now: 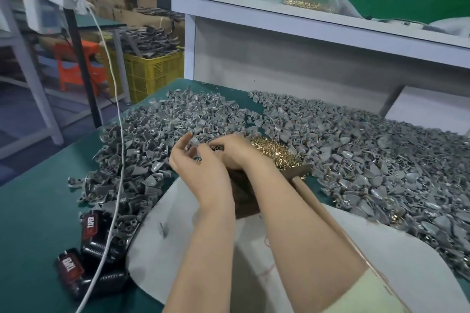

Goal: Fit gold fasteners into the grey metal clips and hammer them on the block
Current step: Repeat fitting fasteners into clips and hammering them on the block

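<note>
My two hands meet over the middle of the green table [38, 206]. My left hand [197, 164] holds a small grey metal clip [195, 157] between thumb and curled fingers. My right hand [235, 152] is curled against it from the right and pinches a small gold fastener [216, 147], mostly hidden by the fingers. A heap of gold fasteners [276, 154] lies just right of my right hand. A dark brown block [244, 198] sits under my wrists. Big piles of grey clips spread to the left [152, 129] and right [376, 168].
A tan wooden bar [309, 194] runs beside my right forearm. A white sheet [157, 236] covers the near table. A white cable [115, 201] crosses the left pile. Black and red boxes [90, 226] lie at lower left. A bag of gold fasteners [305, 4] sits on the shelf.
</note>
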